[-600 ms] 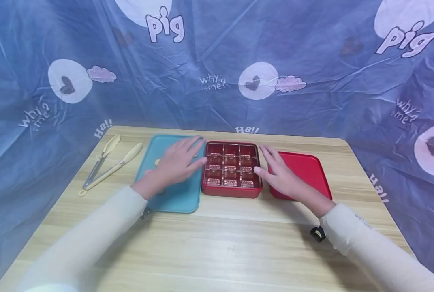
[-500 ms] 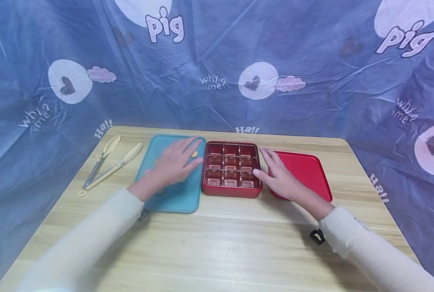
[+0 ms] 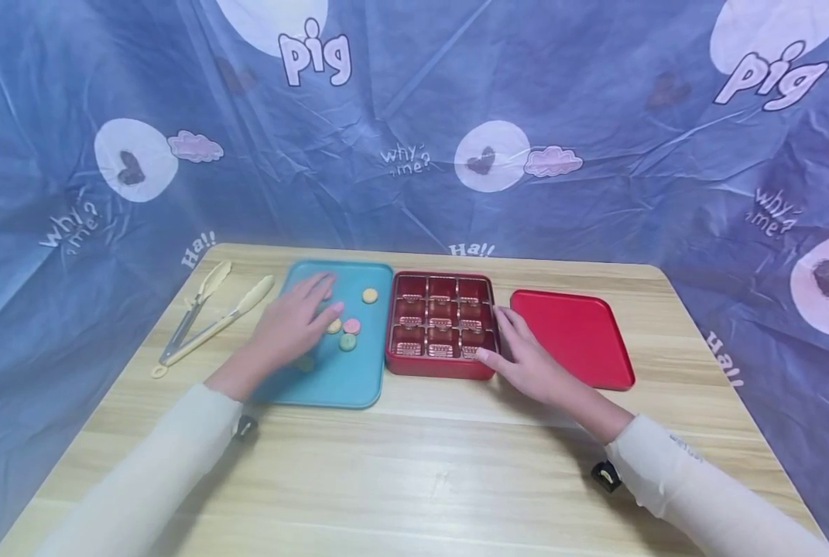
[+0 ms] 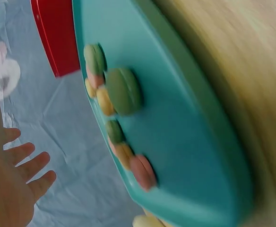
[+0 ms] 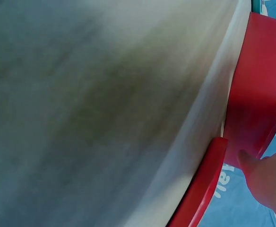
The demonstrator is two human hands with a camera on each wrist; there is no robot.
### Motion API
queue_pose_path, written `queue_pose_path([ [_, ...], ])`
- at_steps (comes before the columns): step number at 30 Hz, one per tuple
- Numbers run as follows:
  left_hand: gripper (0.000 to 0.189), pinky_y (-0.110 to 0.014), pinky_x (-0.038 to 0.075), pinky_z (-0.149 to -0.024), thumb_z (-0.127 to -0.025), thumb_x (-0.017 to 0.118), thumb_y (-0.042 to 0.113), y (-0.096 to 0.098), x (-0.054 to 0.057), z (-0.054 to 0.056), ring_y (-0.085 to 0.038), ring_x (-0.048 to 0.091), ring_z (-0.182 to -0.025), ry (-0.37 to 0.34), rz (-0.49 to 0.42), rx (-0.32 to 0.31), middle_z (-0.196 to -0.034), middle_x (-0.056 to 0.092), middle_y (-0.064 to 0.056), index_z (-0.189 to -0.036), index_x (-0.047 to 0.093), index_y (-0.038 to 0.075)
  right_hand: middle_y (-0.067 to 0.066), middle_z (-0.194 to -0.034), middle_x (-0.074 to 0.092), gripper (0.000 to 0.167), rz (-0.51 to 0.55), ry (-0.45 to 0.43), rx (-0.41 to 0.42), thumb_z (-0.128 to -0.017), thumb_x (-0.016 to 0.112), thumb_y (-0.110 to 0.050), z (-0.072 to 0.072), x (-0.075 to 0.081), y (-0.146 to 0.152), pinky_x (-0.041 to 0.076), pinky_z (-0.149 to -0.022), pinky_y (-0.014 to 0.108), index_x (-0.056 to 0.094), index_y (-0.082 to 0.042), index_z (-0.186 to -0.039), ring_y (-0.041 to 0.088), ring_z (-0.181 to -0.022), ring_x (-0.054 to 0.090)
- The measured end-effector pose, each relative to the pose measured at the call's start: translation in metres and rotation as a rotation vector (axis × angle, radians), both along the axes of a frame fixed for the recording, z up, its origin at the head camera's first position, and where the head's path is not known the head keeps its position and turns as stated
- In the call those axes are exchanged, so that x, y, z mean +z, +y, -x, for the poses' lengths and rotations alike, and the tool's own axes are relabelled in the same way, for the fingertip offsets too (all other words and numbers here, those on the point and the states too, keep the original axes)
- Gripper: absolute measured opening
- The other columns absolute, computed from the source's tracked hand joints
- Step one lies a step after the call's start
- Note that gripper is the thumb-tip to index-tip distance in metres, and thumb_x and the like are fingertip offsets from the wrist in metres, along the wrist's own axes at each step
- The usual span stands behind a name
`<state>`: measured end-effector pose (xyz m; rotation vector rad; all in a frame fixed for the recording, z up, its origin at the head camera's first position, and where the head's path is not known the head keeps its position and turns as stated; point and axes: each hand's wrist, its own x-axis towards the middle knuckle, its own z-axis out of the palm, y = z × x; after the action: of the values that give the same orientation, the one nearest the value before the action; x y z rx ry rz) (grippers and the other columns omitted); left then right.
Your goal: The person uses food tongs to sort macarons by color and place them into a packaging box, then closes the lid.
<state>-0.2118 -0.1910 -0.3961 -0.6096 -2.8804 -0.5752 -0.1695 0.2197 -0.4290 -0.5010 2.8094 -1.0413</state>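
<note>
My left hand (image 3: 285,329) is over the left part of a teal tray (image 3: 358,383), fingers extended and holding nothing. Several macarons lie on the tray: a yellow macaron (image 3: 369,295) near the back right, a pink macaron (image 3: 351,326) and a green macaron (image 3: 347,342) in the middle. In the left wrist view more show, including a large-looking green macaron (image 4: 124,91) and a pink macaron (image 4: 142,171). Beside the tray sits a red box (image 3: 442,367) with a clear divided insert whose compartments look bare. My right hand (image 3: 529,360) rests along the box's right side, fingers relaxed, thumb near its front corner.
A red lid (image 3: 581,340) lies flat to the right of the box, partly behind my right hand. Left of the tray are spread tongs (image 3: 198,333) with cream tips. A blue printed cloth (image 3: 414,209) hangs behind the wooden table (image 3: 428,472).
My left hand has moved left across the tray, away from the box, uncovering several macarons. The right hand has shifted slightly toward the front along the box's side.
</note>
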Motion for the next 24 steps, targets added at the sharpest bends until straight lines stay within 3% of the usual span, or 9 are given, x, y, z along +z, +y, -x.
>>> queue_pose_path([
  [7,0.067,-0.063,0.024,-0.119,-0.106,0.031,0.055,-0.031,-0.006,-0.003,-0.037,0.026,-0.151,-0.038,-0.025,0.101,-0.165,0.029,-0.011,-0.159,0.030,0.015,0.017,-0.168,0.005,0.101,-0.033,-0.032,0.004,-0.095,0.060,-0.058,-0.005,-0.004,-0.001,0.029,-0.115,0.066,0.002,-0.010,-0.163,0.043,-0.153,0.014],
  [14,0.068,-0.072,0.018,-0.115,-0.106,0.029,0.056,-0.060,-0.009,-0.013,-0.044,0.022,-0.151,-0.113,-0.054,0.192,-0.167,0.021,-0.015,-0.162,0.021,0.019,0.015,-0.168,0.008,0.105,-0.042,-0.022,0.010,-0.092,0.058,-0.066,-0.009,-0.007,-0.006,0.035,-0.113,0.063,0.006,-0.008,-0.162,0.040,-0.153,0.019],
  [20,0.067,-0.074,0.015,-0.114,-0.105,0.026,0.060,-0.084,-0.014,-0.022,-0.046,0.020,-0.151,-0.153,-0.085,0.252,-0.167,0.021,-0.015,-0.162,0.016,0.029,0.014,-0.168,0.008,0.105,-0.041,-0.027,-0.010,-0.092,0.057,-0.067,-0.009,-0.008,-0.007,0.035,-0.113,0.063,0.006,-0.008,-0.162,0.038,-0.153,0.020],
  [24,0.071,-0.071,0.016,-0.116,-0.105,0.025,0.060,-0.098,-0.017,-0.023,-0.047,0.022,-0.149,-0.161,-0.103,0.273,-0.165,0.024,-0.019,-0.162,0.019,0.019,0.015,-0.168,0.008,0.105,-0.050,-0.029,-0.025,-0.092,0.056,-0.067,-0.008,-0.009,-0.006,0.035,-0.113,0.064,0.006,-0.008,-0.162,0.039,-0.152,0.020],
])
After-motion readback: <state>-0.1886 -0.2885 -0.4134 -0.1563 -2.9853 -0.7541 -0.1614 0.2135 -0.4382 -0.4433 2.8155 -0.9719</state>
